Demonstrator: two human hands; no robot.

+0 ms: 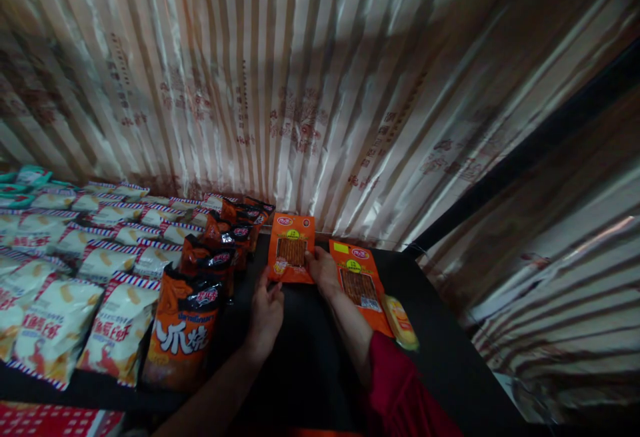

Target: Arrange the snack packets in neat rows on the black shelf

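Note:
An orange snack packet (291,225) with a clear window showing brown sticks lies at the back of the black table. My right hand (323,269) pinches its right edge, the thumb on the front. At the packet's lower left corner, the fingers of my left hand (267,313) are curled in and hold it. A second orange packet (358,283) of the same kind lies to the right, partly behind my right forearm. Against its lower right side rests a small yellow packet (400,322).
Rows of white chip bags (120,320) with striped edges fill the left. Beside them stands a column of orange-and-black snack bags (185,333). Striped sheeting (300,77) hangs behind the black table (425,370), and a dark slanting pole (500,163) is at right. A red basket (45,420) sits lower left.

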